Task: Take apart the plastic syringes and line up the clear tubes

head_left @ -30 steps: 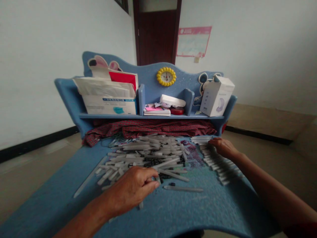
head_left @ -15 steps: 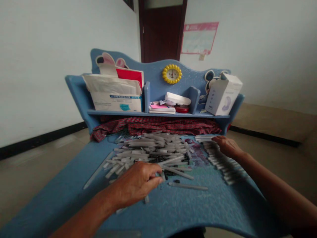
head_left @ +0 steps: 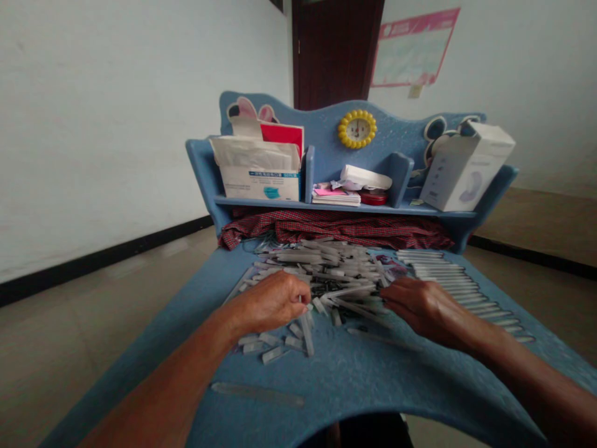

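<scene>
A loose pile of translucent, whitish pen parts, with small black pieces mixed in, covers the middle of the blue desk. At the pile's near left edge my left hand is closed in a pinch; what its fingertips hold is too small to make out. A pale tube lies just below those fingertips. My right hand reaches into the pile's right side, fingers bent together by dark bits, their tips partly hidden. Beyond that wrist, slim pen barrels are lined up side by side. Short caps are scattered nearer to me.
A single long barrel lies near the desk's curved front edge. Behind the pile are a checked red cloth and a blue shelf with a mask box, a white carton and a yellow flower-shaped clock.
My right hand has left the row of barrels and come left to the pile. My left hand stays by the pile, slightly farther forward. The view has shifted left.
</scene>
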Tool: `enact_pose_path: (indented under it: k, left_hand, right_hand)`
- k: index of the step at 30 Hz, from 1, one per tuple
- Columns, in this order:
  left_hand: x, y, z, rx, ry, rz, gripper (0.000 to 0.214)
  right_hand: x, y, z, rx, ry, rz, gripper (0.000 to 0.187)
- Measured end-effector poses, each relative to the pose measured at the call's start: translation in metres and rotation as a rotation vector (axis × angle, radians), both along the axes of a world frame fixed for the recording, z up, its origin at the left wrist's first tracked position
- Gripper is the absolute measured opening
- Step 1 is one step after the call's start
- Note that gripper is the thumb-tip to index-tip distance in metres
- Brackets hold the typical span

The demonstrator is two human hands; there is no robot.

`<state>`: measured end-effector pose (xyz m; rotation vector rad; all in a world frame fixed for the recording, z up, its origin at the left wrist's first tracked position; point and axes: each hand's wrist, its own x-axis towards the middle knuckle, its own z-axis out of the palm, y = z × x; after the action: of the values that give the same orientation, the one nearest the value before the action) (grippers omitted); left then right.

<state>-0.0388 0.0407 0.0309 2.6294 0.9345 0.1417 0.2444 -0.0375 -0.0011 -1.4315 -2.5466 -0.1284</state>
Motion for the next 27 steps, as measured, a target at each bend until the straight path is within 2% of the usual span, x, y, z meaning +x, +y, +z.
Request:
enact_pose_path:
  k: [4, 10, 14, 19, 23, 25, 27]
  left_hand:
    - [-0.001, -0.003, 0.005, -0.02, 0.036, -0.038, 0.015]
    - [-0.005, -0.003, 0.004, -0.003, 0.092, -0.032, 0.019]
    - [-0.008, -0.002, 0.002, 0.059, 0.099, -0.002, 0.016]
    - [-0.013, 0.003, 0.002, 0.127, 0.12, 0.06, 0.011]
    - [-0.016, 0.003, -0.003, 0.135, 0.094, 0.05, 0.011]
    - [-0.014, 0.002, 0.001, 0.149, 0.062, 0.048, 0.012]
    - [-0.01, 0.002, 0.011, 0.162, 0.028, 0.047, 0.013]
  right_hand:
    - [-0.045, -0.011, 0.008, -0.081, -0.056, 0.093, 0.018]
    - [-0.081, -0.005, 0.013, -0.181, -0.185, 0.047, 0.018]
    - [-0.095, -0.001, 0.017, -0.215, -0.238, 0.022, 0.018]
    - [-0.108, -0.002, 0.012, -0.232, -0.239, 0.064, 0.018]
    - [-0.115, -0.005, 0.01, -0.238, -0.245, 0.06, 0.021]
    - [-0.117, -0.007, 0.009, -0.216, -0.244, 0.079, 0.022]
    - [-0.116, -0.008, 0.005, -0.176, -0.229, 0.108, 0.022]
